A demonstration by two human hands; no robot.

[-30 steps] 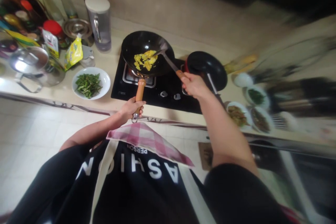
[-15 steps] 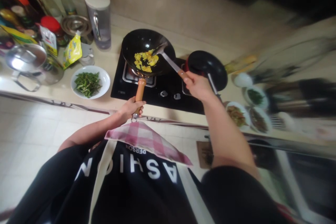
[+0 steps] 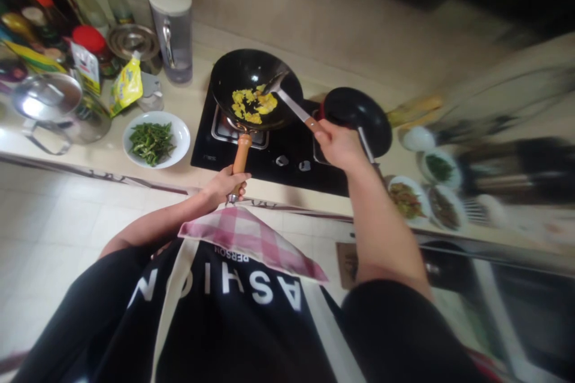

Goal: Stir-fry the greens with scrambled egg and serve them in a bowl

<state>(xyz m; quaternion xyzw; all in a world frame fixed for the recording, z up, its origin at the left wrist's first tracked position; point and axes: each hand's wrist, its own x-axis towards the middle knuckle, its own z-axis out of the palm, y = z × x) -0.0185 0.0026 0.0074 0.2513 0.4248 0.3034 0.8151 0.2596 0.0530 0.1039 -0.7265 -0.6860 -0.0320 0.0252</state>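
A black wok [image 3: 245, 66] sits on the left burner of the black gas stove [image 3: 269, 164]. Yellow scrambled egg [image 3: 245, 106] lies in pieces at its bottom. My left hand [image 3: 228, 184] is wrapped round the wok's wooden handle [image 3: 242, 152]. My right hand [image 3: 339, 143] is closed on the wooden grip of a metal spatula [image 3: 291, 104]. The spatula's blade reaches into the wok, at the right side of the egg; whether it touches the egg is hard to tell.
Left of the stove stands a white plate of cut green vegetables [image 3: 153, 142]. Behind it are a clear pitcher [image 3: 173, 36], a yellow pouch [image 3: 128, 87] and a steel pot [image 3: 51, 99]. A second black pan [image 3: 357, 114] rests on the right burner. Plates of food [image 3: 406, 198] line the right counter.
The egg pieces beside the spatula blade have shifted slightly to the right and spread. Both hands keep their grips, and the view has moved a little.
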